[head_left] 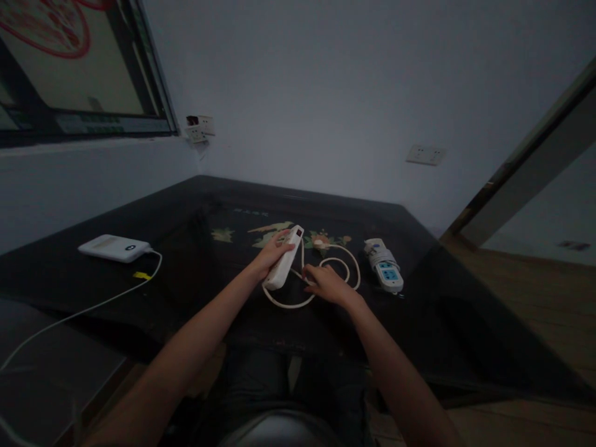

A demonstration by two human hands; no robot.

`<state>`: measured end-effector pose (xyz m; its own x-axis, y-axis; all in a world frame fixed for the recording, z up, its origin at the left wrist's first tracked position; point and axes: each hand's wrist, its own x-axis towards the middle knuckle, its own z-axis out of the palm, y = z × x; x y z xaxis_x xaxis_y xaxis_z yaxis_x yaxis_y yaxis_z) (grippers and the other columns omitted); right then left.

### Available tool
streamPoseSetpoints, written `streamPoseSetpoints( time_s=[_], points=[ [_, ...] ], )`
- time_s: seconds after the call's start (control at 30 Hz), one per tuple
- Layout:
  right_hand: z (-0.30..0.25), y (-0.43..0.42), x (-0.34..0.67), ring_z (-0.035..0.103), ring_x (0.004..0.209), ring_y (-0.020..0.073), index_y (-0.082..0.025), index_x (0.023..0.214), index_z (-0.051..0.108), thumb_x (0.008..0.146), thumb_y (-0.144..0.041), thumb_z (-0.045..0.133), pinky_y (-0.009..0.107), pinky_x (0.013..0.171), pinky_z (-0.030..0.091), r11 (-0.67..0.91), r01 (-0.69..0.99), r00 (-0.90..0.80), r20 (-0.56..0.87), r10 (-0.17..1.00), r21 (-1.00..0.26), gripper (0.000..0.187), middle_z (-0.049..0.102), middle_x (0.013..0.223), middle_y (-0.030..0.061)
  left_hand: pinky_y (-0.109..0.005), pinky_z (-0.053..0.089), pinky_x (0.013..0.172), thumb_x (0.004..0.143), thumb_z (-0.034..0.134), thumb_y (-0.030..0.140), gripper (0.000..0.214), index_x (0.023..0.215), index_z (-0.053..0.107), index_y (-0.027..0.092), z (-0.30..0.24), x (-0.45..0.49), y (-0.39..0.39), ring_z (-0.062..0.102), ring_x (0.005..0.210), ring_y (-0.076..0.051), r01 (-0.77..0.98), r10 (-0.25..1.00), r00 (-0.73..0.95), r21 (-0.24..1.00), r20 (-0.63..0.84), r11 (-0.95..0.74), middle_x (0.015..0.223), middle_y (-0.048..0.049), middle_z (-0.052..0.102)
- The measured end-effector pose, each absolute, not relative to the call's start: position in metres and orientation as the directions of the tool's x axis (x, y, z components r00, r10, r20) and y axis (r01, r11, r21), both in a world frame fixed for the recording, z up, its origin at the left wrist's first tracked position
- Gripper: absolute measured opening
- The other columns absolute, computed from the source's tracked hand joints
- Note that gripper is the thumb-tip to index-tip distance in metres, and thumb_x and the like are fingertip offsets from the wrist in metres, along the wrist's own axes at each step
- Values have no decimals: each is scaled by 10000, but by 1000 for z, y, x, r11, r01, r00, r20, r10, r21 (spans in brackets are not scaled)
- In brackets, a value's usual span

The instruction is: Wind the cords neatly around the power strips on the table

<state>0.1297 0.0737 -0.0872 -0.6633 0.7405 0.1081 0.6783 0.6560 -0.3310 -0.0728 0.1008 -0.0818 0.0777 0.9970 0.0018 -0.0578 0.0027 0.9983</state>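
Observation:
A white power strip (285, 261), tilted and turned on its side, is gripped near its middle by my left hand (272, 254), which is closed around it. A dark red switch shows at its far end. My right hand (328, 284) is just right of the strip, thumb and fingers closed on the white power cord (291, 306). Loose loops of this cord lie on the table around the right hand. Its plug (321, 244) rests beyond that hand, on the painted flowers. Exactly how the fingertips meet the cord is dim.
On the black table (195, 279), a second power strip (387, 270) with blue sockets and its cord wrapped round it lies right. A white power bank (114, 248) with a cable (88, 308) running off the left edge lies left, near a yellow scrap (141, 275). Wall sockets (425, 154) are behind.

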Motion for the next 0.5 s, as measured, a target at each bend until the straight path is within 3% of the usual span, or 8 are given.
streamPoseSetpoints(
  time_s=[0.1,0.2,0.37,0.5],
  points=[
    [-84,76,137,604,708,147,-202,1128,522,748,-161,699,235,655,363,626,688,-648,77,758,-369,422,653,793,-14,-331,543,682,736,664,274,701,1372,371,267,-80,-83,107,651,712,-176,-67,991,130,998,7,2,984,-70,660],
    [-83,80,146,619,732,160,-188,1157,527,732,-136,698,238,661,370,578,721,-600,73,797,-382,461,673,803,5,-343,550,709,747,650,275,727,1398,326,258,-79,-90,111,661,761,-183,-44,990,137,999,23,-17,1071,-94,647],
    [-81,87,160,650,806,215,-189,934,674,740,-127,660,262,673,386,524,760,-546,61,836,-383,204,714,827,61,-384,536,765,739,642,266,709,1389,360,246,-78,-94,111,668,813,-212,111,987,144,990,69,-85,1109,-103,648],
    [-75,88,166,658,766,204,-201,845,721,768,-168,630,257,665,399,535,739,-573,35,819,-408,124,723,779,49,-424,408,1001,639,688,189,713,1318,473,235,-82,-90,107,563,1136,-276,294,974,156,933,166,-206,1306,-99,551]
  ],
)
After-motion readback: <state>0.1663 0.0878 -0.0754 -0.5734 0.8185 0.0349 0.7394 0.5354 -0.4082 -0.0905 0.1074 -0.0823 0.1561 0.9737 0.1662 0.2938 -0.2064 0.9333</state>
